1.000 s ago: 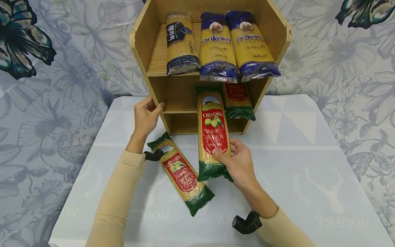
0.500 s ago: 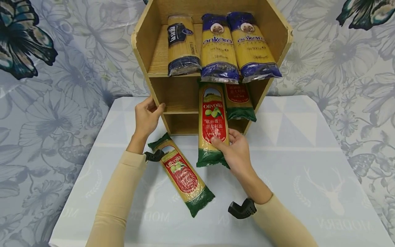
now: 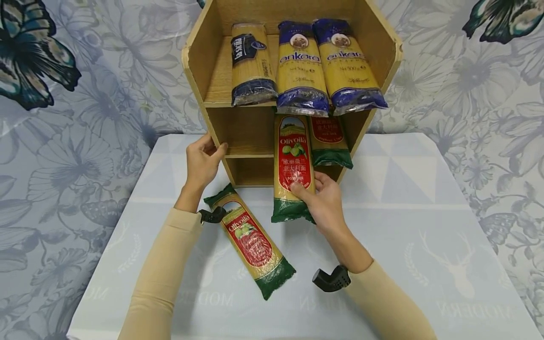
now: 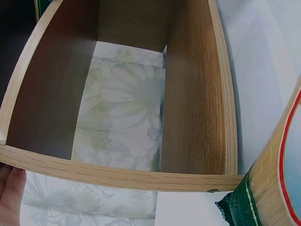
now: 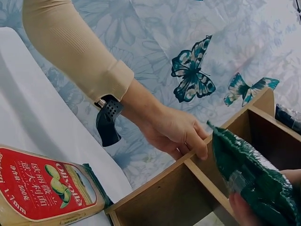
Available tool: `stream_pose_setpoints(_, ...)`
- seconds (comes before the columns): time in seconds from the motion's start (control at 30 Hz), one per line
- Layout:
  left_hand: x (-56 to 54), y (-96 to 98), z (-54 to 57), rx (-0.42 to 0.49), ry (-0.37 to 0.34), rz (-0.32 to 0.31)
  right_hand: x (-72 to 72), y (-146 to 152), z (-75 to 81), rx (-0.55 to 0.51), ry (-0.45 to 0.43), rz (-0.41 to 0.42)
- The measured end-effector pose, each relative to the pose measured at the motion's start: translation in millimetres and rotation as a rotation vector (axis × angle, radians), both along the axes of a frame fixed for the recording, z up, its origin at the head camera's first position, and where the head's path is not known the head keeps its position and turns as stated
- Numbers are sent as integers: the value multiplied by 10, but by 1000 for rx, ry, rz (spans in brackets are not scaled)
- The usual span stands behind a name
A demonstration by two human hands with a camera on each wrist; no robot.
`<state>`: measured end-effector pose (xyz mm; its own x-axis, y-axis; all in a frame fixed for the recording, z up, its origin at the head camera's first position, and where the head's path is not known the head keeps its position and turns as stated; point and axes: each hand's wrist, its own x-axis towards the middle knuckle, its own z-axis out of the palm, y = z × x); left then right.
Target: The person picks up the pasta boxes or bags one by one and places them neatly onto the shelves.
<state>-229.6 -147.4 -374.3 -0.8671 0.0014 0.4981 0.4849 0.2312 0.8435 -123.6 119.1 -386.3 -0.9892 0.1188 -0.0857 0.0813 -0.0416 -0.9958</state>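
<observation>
My right hand point(image 3: 326, 200) grips the lower end of a red-labelled Olivoila spaghetti packet point(image 3: 294, 165), thumb on its front. The packet's top reaches into the middle compartment of a wooden shelf point(image 3: 248, 130). In the right wrist view its green end point(image 5: 249, 176) shows close up, with part of the right hand beside it. My left hand point(image 3: 202, 159) holds the shelf's left side panel, thumb at the front edge. A second Olivoila packet point(image 3: 255, 241) lies slanted on the table below the left hand. A third Olivoila packet point(image 3: 329, 139) rests in the middle compartment, to the right.
On the top shelf lie a dark-labelled spaghetti packet point(image 3: 251, 66) and two blue-ended Ankara packets point(image 3: 302, 71). Their ends overhang the shelf edge. A pale patterned cloth covers the table point(image 3: 408, 198), and a floral backdrop point(image 3: 480, 94) hangs behind.
My right hand has moved up and toward the shelf, sliding the gripped spaghetti packet deeper into the middle compartment. The left hand stays on the side panel.
</observation>
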Motion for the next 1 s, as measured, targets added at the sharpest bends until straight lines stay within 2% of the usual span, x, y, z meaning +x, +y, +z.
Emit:
stream_pose_setpoints(0.2,5,-1,-9,5,-1,-2,111,12,17,81,29,54)
stream_pose_setpoints(0.4,15,-4,-13,2,-4,-7,242,30,2,87,56,110)
stream_pose_setpoints(0.6,13,-5,-8,4,5,-3,381,27,-22,132,52,127)
stream_pose_setpoints(0.8,2,-5,-9,3,9,2,398,-4,-34,108,76,69)
stream_pose_setpoints(1.0,-4,8,-10,6,1,2,269,0,-69,112,92,-10)
